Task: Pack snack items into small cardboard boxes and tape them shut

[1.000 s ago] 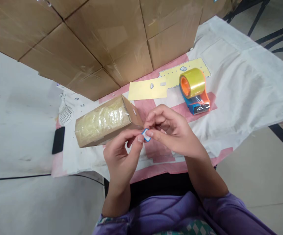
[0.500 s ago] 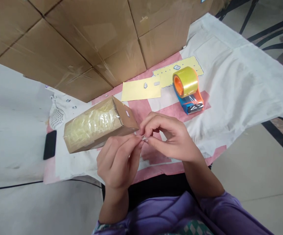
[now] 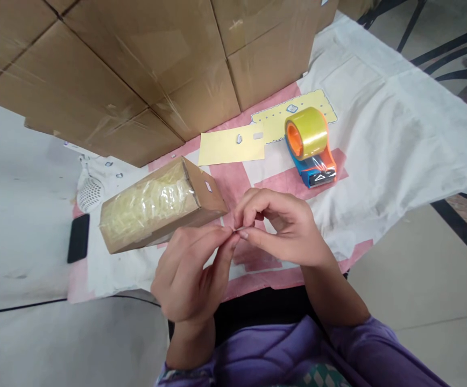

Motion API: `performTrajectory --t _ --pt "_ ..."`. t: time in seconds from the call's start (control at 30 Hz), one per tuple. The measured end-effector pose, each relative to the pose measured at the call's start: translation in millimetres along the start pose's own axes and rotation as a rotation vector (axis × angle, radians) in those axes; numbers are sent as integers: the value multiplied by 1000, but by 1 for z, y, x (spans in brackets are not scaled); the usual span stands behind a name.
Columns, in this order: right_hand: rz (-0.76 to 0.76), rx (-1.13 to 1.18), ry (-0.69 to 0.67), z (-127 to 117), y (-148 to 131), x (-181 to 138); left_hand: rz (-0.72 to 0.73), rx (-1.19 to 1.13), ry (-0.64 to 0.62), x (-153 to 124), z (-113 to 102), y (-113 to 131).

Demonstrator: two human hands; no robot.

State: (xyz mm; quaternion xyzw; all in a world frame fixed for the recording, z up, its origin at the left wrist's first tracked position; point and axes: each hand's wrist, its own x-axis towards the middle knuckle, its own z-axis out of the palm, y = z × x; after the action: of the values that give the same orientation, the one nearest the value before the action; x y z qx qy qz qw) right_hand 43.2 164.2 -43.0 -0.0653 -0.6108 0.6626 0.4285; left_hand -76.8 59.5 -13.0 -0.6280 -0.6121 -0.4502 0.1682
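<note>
My left hand [image 3: 195, 269] and my right hand [image 3: 284, 226] meet fingertip to fingertip over the near part of the table. Pinched between them is a tiny whitish piece [image 3: 237, 230], too small to name and mostly covered by the fingers. Just beyond my left hand a cardboard box [image 3: 207, 188] lies with clear tape over its top and a small pale label on its end. Farther back rests a yellow card [image 3: 221, 149] with two small pale bits on it. Past my right hand stands an orange and blue tape dispenser [image 3: 312, 142] with a yellowish roll.
Stacked cardboard cartons [image 3: 136, 59] wall off the back. A black phone [image 3: 78, 238] and a white perforated scoop-like thing [image 3: 90, 193] lie at the left edge. Another yellow paper [image 3: 318, 102] lies behind the dispenser. A white and pink cloth [image 3: 370, 134] covers the table.
The left hand has shifted slightly left, its thumb and forefinger opening a wider loop while the tips stay together. The right hand has barely moved. The view has shifted a little.
</note>
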Motion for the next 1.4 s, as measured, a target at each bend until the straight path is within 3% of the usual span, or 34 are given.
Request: performTrajectory --t 0.13,0.23,0.3,0.4,0.47,0.63,0.8,0.97,1.2,1.4 --pt "96 -51 103 -12 19 2 -66 161 42 3 -7 -18" --pt "184 -61 207 -23 32 5 -293 494 137 13 -28 -54" --pt "213 -55 216 -26 37 7 -555 650 36 21 -47 -82" --pt "240 -91 183 -24 40 7 -973 668 -247 25 -69 -116" --pt "265 -141 137 -20 43 6 -1089 612 -312 22 -77 -129" --pt "282 -187 77 -13 57 4 -958 565 -308 10 -82 -138" --pt "333 -205 2 1 78 7 -916 563 -319 7 -84 -139" --pt "402 -105 18 18 95 18 -894 564 -311 3 -86 -144" --pt "471 107 -22 16 92 19 -864 540 -349 -2 -91 -151" --pt "490 129 -6 16 93 13 -843 487 -361 -4 -93 -155"
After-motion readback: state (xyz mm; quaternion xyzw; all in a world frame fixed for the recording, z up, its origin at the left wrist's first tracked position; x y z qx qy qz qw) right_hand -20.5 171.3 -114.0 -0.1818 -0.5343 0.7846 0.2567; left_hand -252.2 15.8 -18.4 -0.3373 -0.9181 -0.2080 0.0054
